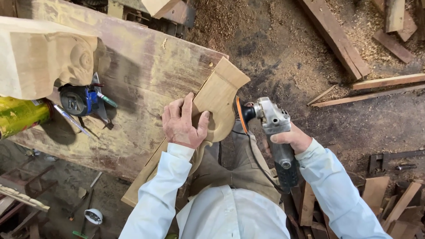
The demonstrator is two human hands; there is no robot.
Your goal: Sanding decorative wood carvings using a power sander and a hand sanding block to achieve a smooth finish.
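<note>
My left hand [182, 124] presses flat on a curved, shaped wooden board [221, 95] that juts over the edge of a worn wooden workbench [141, 75]. In my right hand [293, 138] I grip the grey body of an angle grinder [274, 128]. Its orange-edged disc [241, 114] stands against the board's curved right edge. The grinder's black cord runs down toward my body.
A tape measure [79, 99], pencils and a yellow-green can [20, 116] lie on the bench's left end beside a carved pale wooden piece [42, 57]. Sawdust covers the floor. Planks [336, 37] lie at upper right, wood offcuts [389, 203] at lower right.
</note>
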